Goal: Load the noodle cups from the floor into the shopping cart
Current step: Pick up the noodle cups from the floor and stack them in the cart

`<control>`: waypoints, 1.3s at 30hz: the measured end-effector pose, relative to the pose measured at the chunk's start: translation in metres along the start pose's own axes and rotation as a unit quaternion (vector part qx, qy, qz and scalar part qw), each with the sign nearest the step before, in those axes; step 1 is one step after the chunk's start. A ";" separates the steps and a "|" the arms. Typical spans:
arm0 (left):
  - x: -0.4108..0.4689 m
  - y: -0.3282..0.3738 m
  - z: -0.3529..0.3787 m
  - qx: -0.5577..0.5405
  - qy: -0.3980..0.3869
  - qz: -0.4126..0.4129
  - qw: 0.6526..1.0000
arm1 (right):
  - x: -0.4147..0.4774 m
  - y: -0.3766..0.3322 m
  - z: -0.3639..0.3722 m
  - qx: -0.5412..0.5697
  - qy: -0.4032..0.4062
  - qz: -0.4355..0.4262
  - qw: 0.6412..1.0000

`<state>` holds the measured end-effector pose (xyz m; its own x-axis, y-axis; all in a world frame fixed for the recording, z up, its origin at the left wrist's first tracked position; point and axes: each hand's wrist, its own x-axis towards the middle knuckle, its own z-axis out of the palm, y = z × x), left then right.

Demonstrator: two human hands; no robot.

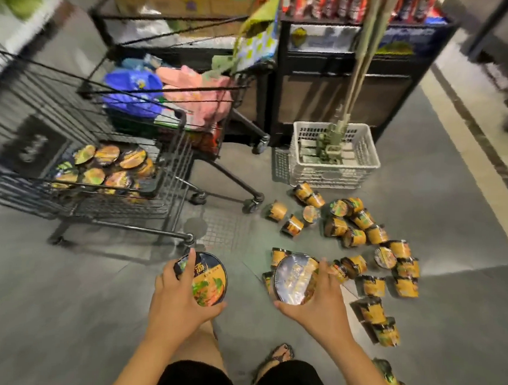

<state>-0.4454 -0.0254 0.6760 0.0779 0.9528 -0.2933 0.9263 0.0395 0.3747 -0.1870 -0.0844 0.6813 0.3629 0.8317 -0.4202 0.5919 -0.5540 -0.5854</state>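
My left hand (177,298) grips a noodle cup (210,280) with its printed lid facing up, low in the middle of the view. My right hand (317,298) grips a second noodle cup (293,277) with a shiny lid, just right of the first. Both cups are above the grey floor. Several more yellow-and-black noodle cups (363,234) lie scattered on the floor to the right, most on their sides. The black wire shopping cart (171,155) stands at the left, with several noodle cups (102,168) lying lid-up in its basket.
A second black cart (238,112) with blue and pink bags stands behind the first. A white plastic crate (335,172) holding mop handles sits against a dark shelf unit (344,82). My knees and a sandalled foot (278,355) show at the bottom.
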 end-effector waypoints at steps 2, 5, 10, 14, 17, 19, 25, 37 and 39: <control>0.013 -0.019 -0.014 -0.012 0.005 -0.019 1.000 | 0.008 -0.024 0.012 -0.004 -0.002 -0.009 1.000; 0.042 -0.047 -0.042 -0.031 0.023 -0.030 0.999 | 0.022 -0.066 0.032 -0.022 -0.003 -0.016 1.000; 0.100 -0.096 -0.095 -0.027 0.050 -0.030 0.998 | 0.055 -0.145 0.077 -0.040 -0.010 -0.031 0.999; 0.129 -0.140 -0.131 -0.059 0.076 -0.044 0.994 | 0.080 -0.207 0.116 -0.032 -0.018 -0.061 0.997; 0.137 -0.171 -0.148 -0.094 0.106 -0.065 0.988 | 0.090 -0.242 0.137 -0.039 -0.034 -0.081 0.995; 0.142 -0.187 -0.157 -0.104 0.117 -0.078 0.985 | 0.095 -0.260 0.146 -0.052 -0.056 -0.100 0.992; 0.165 -0.202 -0.179 -0.119 0.126 -0.109 0.979 | 0.133 -0.299 0.150 -0.084 -0.080 -0.141 0.983; 0.275 -0.195 -0.205 -0.130 0.172 -0.201 0.955 | 0.288 -0.420 0.177 -0.136 -0.183 -0.254 0.940; 0.301 -0.185 -0.210 -0.125 0.168 -0.220 0.953 | 0.320 -0.440 0.175 -0.150 -0.198 -0.267 0.931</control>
<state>-0.6705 0.3173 0.7029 -0.4596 0.8680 -0.1882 0.7214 0.4884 0.4910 -0.4574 0.4192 0.6829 -0.2989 0.8741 -0.3828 0.8085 0.0188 -0.5882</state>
